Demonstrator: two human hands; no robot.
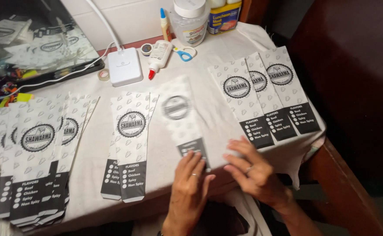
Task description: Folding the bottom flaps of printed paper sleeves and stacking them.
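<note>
Hands: left hand (189, 181) and right hand (250, 170) lie flat, spread, touching blurred paper sleeve (180, 116); glue bottle (158, 56) beyond.

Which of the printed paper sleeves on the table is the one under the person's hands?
The blurred sleeve lying alone mid-table: the left hand rests on its dark bottom end, the right hand beside it. The other sleeves lie untouched in overlapping groups.

A white cloth covers the tabletop (90, 144), carrying rows of printed paper sleeves (130, 146), a white lamp base (124, 65), glue bottles (158, 54), blue-handled scissors (183, 54), tape (104, 74) and jars (190, 22).
</note>
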